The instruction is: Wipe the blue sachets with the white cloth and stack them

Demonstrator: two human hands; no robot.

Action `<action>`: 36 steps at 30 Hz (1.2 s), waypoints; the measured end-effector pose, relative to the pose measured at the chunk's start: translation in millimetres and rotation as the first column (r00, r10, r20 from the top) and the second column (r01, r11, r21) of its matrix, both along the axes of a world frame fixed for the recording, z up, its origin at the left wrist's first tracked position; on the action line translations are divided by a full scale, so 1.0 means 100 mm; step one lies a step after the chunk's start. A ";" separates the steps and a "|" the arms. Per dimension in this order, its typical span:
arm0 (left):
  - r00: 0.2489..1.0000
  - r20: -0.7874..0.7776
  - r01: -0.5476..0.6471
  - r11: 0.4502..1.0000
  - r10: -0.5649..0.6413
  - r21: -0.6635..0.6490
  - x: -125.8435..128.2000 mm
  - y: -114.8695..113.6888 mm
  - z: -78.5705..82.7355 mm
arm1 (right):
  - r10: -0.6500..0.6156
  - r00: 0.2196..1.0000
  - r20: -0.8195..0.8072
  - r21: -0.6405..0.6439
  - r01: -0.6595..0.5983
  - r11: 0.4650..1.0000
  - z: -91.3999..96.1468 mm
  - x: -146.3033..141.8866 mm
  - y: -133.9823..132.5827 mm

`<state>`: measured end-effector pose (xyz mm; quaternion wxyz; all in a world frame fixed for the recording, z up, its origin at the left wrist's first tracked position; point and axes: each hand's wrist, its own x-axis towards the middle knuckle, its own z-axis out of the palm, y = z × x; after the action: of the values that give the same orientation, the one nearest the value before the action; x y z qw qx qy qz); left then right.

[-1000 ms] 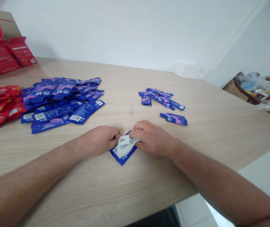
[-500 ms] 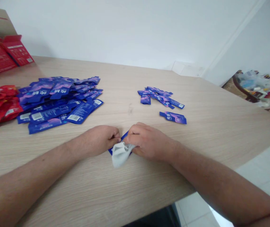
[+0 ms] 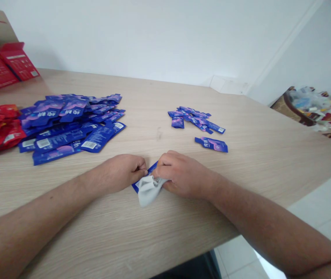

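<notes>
A blue sachet [image 3: 153, 167] lies on the table between my hands, partly hidden by them. My left hand [image 3: 127, 172] is closed, with its thumb and fingertips pinching the sachet's left edge. Bunched in my closed right hand [image 3: 179, 175] is a white cloth [image 3: 148, 192], which rests over the sachet and hangs toward me. Beyond my right hand, a single blue sachet [image 3: 211, 144] lies flat. A small group of blue sachets [image 3: 196, 119] is spread just behind that one.
A big pile of blue sachets [image 3: 72, 124] covers the left of the table [image 3: 142, 240], beside a heap of red sachets [image 3: 1, 131]. An opened red carton [image 3: 5, 66] stands at the far left. A bin full of rubbish [image 3: 295, 108] is past the table's right edge.
The cloth in my right hand has shifted very slightly to the right over the sachet. The left hand keeps its place, and the view has turned a touch.
</notes>
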<state>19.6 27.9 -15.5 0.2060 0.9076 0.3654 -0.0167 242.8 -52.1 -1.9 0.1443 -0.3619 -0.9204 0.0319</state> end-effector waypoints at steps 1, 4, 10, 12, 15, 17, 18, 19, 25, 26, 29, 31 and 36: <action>1.000 -0.002 0.005 1.000 -0.005 0.001 0.00 0.00 0.00 | 0.033 0.999 0.009 0.000 -0.033 0.999 0.00 0.00 0.00; 1.000 -0.007 0.002 1.000 -0.002 -0.001 0.00 0.00 0.00 | 0.011 1.000 0.009 -0.025 -0.011 1.000 0.03 0.01 0.00; 1.000 0.000 -0.004 1.000 0.004 -0.010 0.01 -0.01 0.03 | 0.041 0.999 0.018 -0.054 -0.040 0.998 0.06 0.02 -0.02; 1.000 -0.004 -0.005 1.000 0.005 -0.015 0.01 -0.01 0.03 | 0.098 0.995 0.035 -0.057 -0.096 0.994 0.07 0.02 -0.03; 1.000 -0.001 -0.018 1.000 0.018 -0.016 0.01 -0.01 0.03 | 0.035 0.999 0.029 -0.063 -0.033 0.997 0.09 0.04 -0.03; 1.000 0.005 -0.020 1.000 0.020 -0.021 0.02 -0.02 0.03 | -0.004 0.999 0.034 -0.064 0.006 0.998 0.11 0.04 -0.03; 1.000 0.008 -0.018 1.000 0.018 -0.022 0.02 -0.02 0.04 | 0.007 0.999 0.044 -0.067 -0.004 0.998 0.11 0.04 -0.04; 1.000 0.010 -0.013 1.000 0.013 -0.022 0.02 -0.02 0.04 | 0.033 0.998 0.059 -0.073 -0.029 0.997 0.12 0.03 -0.05; 1.000 -0.007 -0.015 1.000 0.015 -0.020 0.02 -0.03 0.05 | 0.018 0.998 0.064 -0.097 -0.011 0.995 0.12 0.02 -0.06; 1.000 -0.009 -0.019 1.000 0.019 -0.022 0.02 -0.02 0.05 | -0.007 0.998 0.060 -0.086 0.012 0.996 0.12 0.02 -0.06; 1.000 -0.007 -0.017 1.000 0.017 -0.016 0.02 -0.01 0.04 | 0.033 0.997 0.076 -0.054 -0.029 0.998 0.10 0.00 -0.07; 1.000 -0.005 -0.013 1.000 0.013 -0.007 0.02 -0.01 0.03 | 0.074 0.994 0.081 -0.049 -0.070 0.996 0.09 -0.01 -0.07; 1.000 -0.006 -0.013 1.000 0.013 -0.017 0.02 -0.01 0.05 | -0.063 0.998 0.011 -0.039 0.063 0.997 0.06 0.01 -0.04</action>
<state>21.3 26.6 -10.1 0.2127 0.9034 0.3717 -0.0213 243.7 -56.3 4.5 0.1335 -0.3935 -0.9085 0.0437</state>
